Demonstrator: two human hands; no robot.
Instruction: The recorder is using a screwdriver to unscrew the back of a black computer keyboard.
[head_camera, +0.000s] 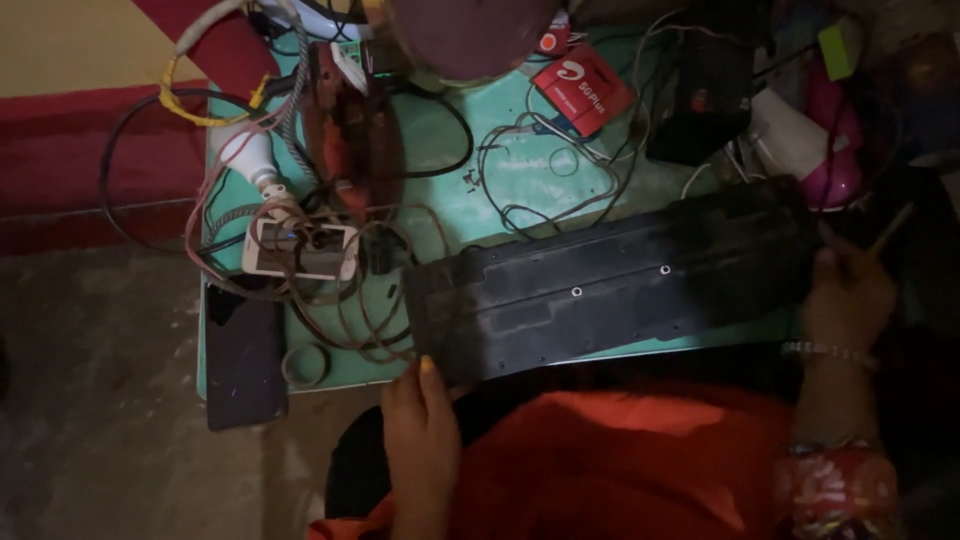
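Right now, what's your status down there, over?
Left hand grips black panel at its near corner. Right hand steadies the far end, holding a thin stick. Tangled wires crowd the panel's left end.

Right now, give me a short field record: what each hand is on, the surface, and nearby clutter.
left hand: grips near corner of long black plastic panel, underside up
right hand: on panel's far end, holding a thin stick-like tool
surface: green tabletop
clutter: tangled wires, white phone, red packet
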